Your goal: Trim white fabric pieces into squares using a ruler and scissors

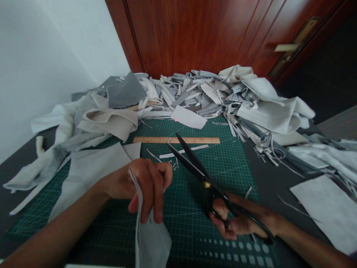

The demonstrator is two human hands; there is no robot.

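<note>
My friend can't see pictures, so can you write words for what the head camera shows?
A person's right hand holds big black scissors, slightly open, and the left hand holds grey cloth over a green cutting mat. A wooden ruler lies on the mat; grey and cream cloth scraps are heaped behind it, near a brown door.

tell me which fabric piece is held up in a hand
The light grey piece hanging from the left hand; no other piece is in a hand.
</note>
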